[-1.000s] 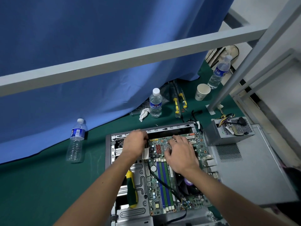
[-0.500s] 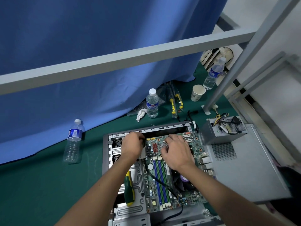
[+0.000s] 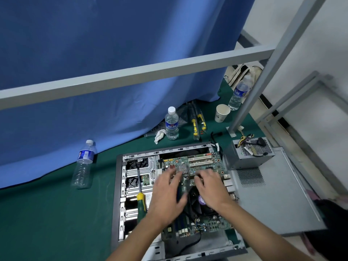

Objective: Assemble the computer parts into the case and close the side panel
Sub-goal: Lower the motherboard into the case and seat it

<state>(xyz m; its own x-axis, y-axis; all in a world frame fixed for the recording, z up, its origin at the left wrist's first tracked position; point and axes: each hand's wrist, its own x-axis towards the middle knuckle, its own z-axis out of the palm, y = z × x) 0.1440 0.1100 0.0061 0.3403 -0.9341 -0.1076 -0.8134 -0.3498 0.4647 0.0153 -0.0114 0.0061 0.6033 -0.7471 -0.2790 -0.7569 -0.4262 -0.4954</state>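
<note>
Case (image 3: pixel 117 194): grey desktop chassis lying open-side-up on the green worktop (image 3: pixel 47 213), directly under both hands, its drive bays left of the left hand. Side panel (image 3: pixel 273 194): grey perforated sheet, flat on the worktop right of the right hand, not yet fitted. Motherboard (image 3: pixel 207 162): green board lying inside the case beneath both hands, with white expansion slots and a small silver heatsink beyond the fingertips and a black cooler fan under the right wrist. Power supply (image 3: pixel 248 155): perforated metal box with loose coloured wires, outside the case, beyond and right of the right hand. Screwdriver (image 3: pixel 141 202): green-and-yellow handle, lying across the drive bays just left of the left hand. Left hand (image 3: pixel 167 196): fingers spread and fairly straight over the board's middle, motion-blurred, grip open on nothing visible. Right hand (image 3: pixel 211 187): fingers bent down onto the board near the slots; whether they pinch anything cannot be told. Step judged: seating or aligning the motherboard. Next move likely calls for squaring it over its mounts, then taking the screwdriver; power supply and panel remain.
</note>
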